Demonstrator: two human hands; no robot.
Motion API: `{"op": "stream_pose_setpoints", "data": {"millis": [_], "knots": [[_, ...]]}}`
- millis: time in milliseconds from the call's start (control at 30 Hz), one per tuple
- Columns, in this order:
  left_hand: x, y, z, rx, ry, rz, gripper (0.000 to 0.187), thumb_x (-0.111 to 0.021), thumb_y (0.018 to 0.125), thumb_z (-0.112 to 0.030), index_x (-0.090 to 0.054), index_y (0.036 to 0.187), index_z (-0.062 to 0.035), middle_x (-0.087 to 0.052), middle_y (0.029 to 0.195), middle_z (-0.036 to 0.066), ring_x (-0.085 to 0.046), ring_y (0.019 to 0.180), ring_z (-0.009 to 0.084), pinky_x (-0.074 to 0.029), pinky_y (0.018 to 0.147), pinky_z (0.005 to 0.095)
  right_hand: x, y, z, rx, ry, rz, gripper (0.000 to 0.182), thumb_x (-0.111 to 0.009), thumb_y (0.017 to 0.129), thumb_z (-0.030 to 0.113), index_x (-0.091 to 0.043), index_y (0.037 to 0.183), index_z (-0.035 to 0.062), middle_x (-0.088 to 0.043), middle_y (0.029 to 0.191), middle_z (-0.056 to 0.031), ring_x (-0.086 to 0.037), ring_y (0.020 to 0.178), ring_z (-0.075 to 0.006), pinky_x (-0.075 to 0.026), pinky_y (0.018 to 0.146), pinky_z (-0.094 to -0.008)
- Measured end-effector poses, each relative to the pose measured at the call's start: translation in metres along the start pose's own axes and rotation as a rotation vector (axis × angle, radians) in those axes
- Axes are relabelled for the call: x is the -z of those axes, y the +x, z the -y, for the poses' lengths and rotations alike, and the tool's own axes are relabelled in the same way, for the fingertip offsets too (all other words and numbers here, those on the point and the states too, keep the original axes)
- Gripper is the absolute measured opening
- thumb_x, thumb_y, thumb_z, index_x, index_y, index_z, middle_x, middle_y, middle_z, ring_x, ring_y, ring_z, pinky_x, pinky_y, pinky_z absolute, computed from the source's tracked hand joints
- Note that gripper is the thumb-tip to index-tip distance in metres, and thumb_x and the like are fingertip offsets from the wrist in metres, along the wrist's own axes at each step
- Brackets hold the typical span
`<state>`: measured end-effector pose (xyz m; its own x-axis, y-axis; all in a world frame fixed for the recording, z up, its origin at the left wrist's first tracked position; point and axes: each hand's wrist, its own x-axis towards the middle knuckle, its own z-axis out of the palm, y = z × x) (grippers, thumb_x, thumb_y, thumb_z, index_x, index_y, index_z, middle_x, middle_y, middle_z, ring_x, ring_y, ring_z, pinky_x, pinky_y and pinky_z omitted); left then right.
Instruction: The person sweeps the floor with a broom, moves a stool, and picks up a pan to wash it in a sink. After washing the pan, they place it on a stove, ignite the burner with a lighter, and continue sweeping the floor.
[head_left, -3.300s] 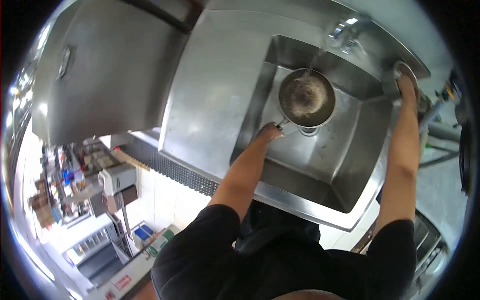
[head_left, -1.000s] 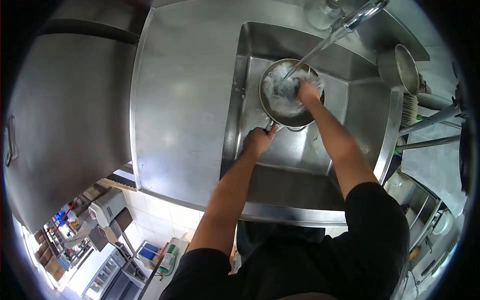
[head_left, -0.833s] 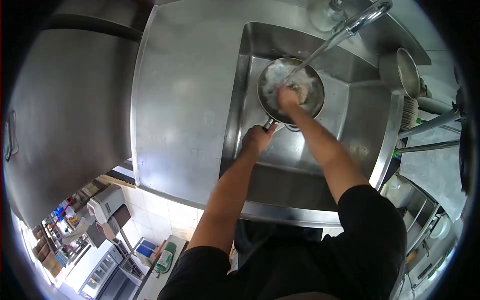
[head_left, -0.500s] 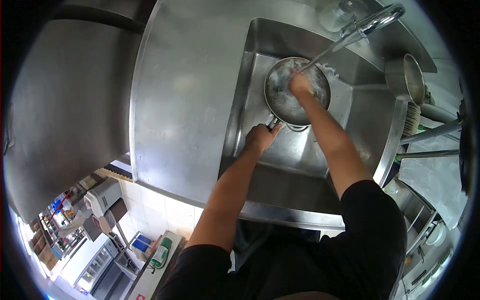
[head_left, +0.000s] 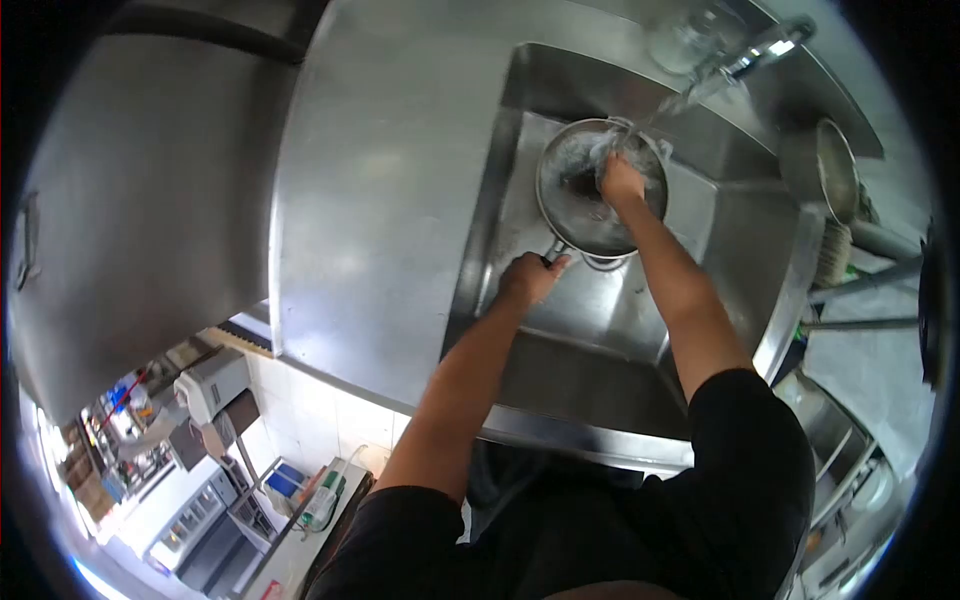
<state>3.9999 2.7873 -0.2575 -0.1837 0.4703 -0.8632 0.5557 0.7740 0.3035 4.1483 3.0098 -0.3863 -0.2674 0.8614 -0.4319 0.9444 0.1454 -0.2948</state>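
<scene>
A round metal frying pan (head_left: 598, 232) sits in the stainless steel sink (head_left: 575, 315), with sudsy water inside. My left hand (head_left: 533, 277) is wrapped round its handle, at the near side. Inside the pan, my right hand (head_left: 622, 182) is closed near the far right part of the rim. Water and foam hide its fingertips, and I cannot make out what it holds. From the faucet (head_left: 755, 58), a stream of water falls by that hand.
A steel counter (head_left: 370, 190) extends left of the sink. On the right edge stands a metal pot (head_left: 838, 172), above a bristled brush (head_left: 832, 252). A clear container (head_left: 682, 42) is behind the sink. At lower left lies a green-labelled bottle (head_left: 322, 500).
My right hand has shifted right inside the pan, toward the water stream. My left hand still grips the handle. The whole view has shifted slightly.
</scene>
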Motion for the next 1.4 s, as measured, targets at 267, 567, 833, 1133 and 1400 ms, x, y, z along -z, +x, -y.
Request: {"op": "stream_pose_setpoints", "data": {"millis": [267, 567, 833, 1133, 1400], "knots": [[0.006, 0.001, 0.01, -0.018, 0.006, -0.059, 0.077, -0.055, 0.088, -0.076, -0.075, 0.098, -0.0021, -0.074, 0.104, 0.02, -0.071, 0.102, 0.0364, -0.054, 0.088, 0.0461, -0.021, -0.014, -0.028, 0.102, -0.129, 0.028, 0.035, -0.053, 0.097, 0.017, -0.058, 0.13, 0.0067, -0.068, 0.123, -0.0191, -0.069, 0.106, -0.0379, -0.055, 0.09, -0.0484], [0.006, -0.007, 0.002, -0.039, 0.025, -0.021, 0.079, -0.054, 0.089, -0.075, -0.074, 0.102, 0.0, -0.075, 0.101, 0.02, -0.072, 0.1, 0.0364, -0.055, 0.088, 0.0453, -0.009, -0.029, -0.007, 0.153, -0.052, -0.106, 0.033, -0.053, 0.094, 0.018, -0.064, 0.125, 0.0143, -0.069, 0.121, -0.0171, -0.066, 0.111, -0.0388, -0.053, 0.093, -0.0492], [-0.003, 0.003, 0.009, -0.046, -0.003, -0.124, 0.085, -0.056, 0.086, -0.078, -0.072, 0.101, 0.0036, -0.073, 0.099, 0.024, -0.073, 0.096, 0.0352, -0.055, 0.087, 0.0446, -0.026, -0.081, 0.01, 0.281, -0.068, 0.15, 0.041, -0.061, 0.086, 0.017, -0.064, 0.127, 0.0107, -0.07, 0.12, -0.0161, -0.067, 0.112, -0.0356, -0.055, 0.092, -0.0472], [-0.003, -0.006, -0.007, -0.037, -0.021, -0.06, 0.084, -0.055, 0.087, -0.078, -0.071, 0.1, 0.0034, -0.074, 0.092, 0.02, -0.073, 0.094, 0.0354, -0.055, 0.086, 0.0449, 0.021, 0.017, -0.009, 0.061, -0.119, -0.067, 0.04, -0.051, 0.098, 0.022, -0.053, 0.136, 0.0088, -0.061, 0.134, -0.0205, -0.066, 0.112, -0.0394, -0.055, 0.092, -0.0483], [0.001, 0.007, 0.013, -0.05, 0.049, -0.194, 0.08, -0.056, 0.088, -0.076, -0.074, 0.104, -0.0001, -0.073, 0.107, 0.022, -0.07, 0.106, 0.0376, -0.055, 0.09, 0.0463, -0.001, -0.097, 0.06, 0.316, 0.07, 0.252, 0.037, -0.055, 0.093, 0.022, -0.066, 0.124, 0.0048, -0.069, 0.118, -0.0253, -0.066, 0.11, -0.0426, -0.051, 0.097, -0.0495]]}}
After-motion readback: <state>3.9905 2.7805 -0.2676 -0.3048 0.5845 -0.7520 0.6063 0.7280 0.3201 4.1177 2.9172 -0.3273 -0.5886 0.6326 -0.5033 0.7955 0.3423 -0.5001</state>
